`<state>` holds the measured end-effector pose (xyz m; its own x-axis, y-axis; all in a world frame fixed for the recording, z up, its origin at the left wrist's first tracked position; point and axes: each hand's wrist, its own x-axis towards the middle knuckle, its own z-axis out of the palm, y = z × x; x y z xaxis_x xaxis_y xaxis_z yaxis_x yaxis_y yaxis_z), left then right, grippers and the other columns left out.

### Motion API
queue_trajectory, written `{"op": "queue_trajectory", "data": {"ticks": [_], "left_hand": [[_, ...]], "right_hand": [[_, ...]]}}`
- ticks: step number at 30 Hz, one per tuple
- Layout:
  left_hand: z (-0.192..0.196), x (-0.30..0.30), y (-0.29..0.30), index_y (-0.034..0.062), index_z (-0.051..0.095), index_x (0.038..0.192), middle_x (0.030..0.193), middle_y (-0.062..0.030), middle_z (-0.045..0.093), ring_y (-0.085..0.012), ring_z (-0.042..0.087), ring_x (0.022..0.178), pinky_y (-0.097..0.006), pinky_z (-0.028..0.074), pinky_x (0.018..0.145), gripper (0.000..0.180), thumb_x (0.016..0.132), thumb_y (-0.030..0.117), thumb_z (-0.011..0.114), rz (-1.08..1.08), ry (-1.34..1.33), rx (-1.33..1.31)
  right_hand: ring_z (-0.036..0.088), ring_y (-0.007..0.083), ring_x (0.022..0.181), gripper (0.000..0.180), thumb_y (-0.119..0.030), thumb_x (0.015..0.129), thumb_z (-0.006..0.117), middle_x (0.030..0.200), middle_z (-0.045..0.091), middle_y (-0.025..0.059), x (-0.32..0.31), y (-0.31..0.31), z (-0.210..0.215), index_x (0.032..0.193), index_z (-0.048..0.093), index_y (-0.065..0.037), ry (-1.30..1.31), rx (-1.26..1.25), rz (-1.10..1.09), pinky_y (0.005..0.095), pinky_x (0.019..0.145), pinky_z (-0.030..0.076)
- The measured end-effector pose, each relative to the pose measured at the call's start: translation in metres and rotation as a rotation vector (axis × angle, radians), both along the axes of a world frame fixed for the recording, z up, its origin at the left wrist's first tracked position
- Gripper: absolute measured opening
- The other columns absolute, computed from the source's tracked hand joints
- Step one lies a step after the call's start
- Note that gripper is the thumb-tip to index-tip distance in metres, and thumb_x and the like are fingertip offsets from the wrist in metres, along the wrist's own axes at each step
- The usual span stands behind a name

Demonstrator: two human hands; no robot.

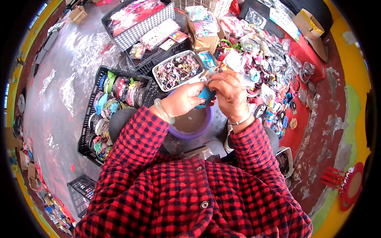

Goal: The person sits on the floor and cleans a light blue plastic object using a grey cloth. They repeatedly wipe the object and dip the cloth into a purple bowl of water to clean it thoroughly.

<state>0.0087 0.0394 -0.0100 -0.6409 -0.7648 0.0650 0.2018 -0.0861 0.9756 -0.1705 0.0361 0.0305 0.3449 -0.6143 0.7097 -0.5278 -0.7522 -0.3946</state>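
My left hand (183,98) is closed on a teal piece (205,96), smooth and rounded, whose kind I cannot make out. The thumb and fingers pinch its near side. My right hand (229,93) meets it from the right, fingers bent and pressed together at its upper edge. What those fingertips hold is hidden behind them. A little light blue shows just above the fingers. Below both hands stands a purple basin (186,135) with cloudy greyish liquid (190,121) in it.
Ahead is a white basket (156,75) of hair ties. A black crate (82,144) of headbands stands left, with another grey-white crate (139,24) behind. Packaged accessories (254,51) heap up at the right on red sheeting (295,129). A cardboard box (206,43) stands between.
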Motion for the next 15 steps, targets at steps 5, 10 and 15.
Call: {"op": "queue_trajectory", "data": {"ticks": [5, 10, 15], "left_hand": [[-0.008, 0.003, -0.007, -0.0020, 0.045, 0.122, 0.115, -0.0042, 0.053, -0.0110, 0.049, 0.105, -0.027, 0.040, 0.091, 0.039, 0.083, -0.007, 0.049, -0.007, 0.006, -0.056], [-0.006, 0.002, -0.008, -0.0020, 0.044, 0.123, 0.116, -0.0051, 0.052, -0.0121, 0.048, 0.108, -0.028, 0.039, 0.093, 0.041, 0.083, -0.007, 0.050, 0.045, -0.173, -0.188], [-0.003, 0.001, -0.007, -0.0015, 0.045, 0.123, 0.117, -0.0054, 0.052, -0.0114, 0.049, 0.107, -0.027, 0.040, 0.092, 0.040, 0.084, -0.005, 0.050, 0.068, -0.111, -0.222]], "right_hand": [[0.058, 0.0254, 0.086, 0.026, 0.009, 0.057, 0.058, 0.086, 0.063, 0.0045, 0.014, 0.015, -0.002, 0.077, 0.062, -0.008, 0.028, 0.021, 0.105, 0.0363, 0.077, 0.046], [0.058, 0.0244, 0.088, 0.027, 0.008, 0.057, 0.058, 0.087, 0.062, 0.0039, 0.007, 0.007, -0.006, 0.078, 0.062, -0.009, 0.005, 0.034, 0.067, 0.0357, 0.079, 0.045], [0.059, 0.0242, 0.085, 0.025, 0.007, 0.058, 0.058, 0.083, 0.062, 0.0039, 0.006, 0.002, -0.007, 0.078, 0.062, -0.009, 0.010, 0.016, 0.027, 0.0358, 0.079, 0.044]]}}
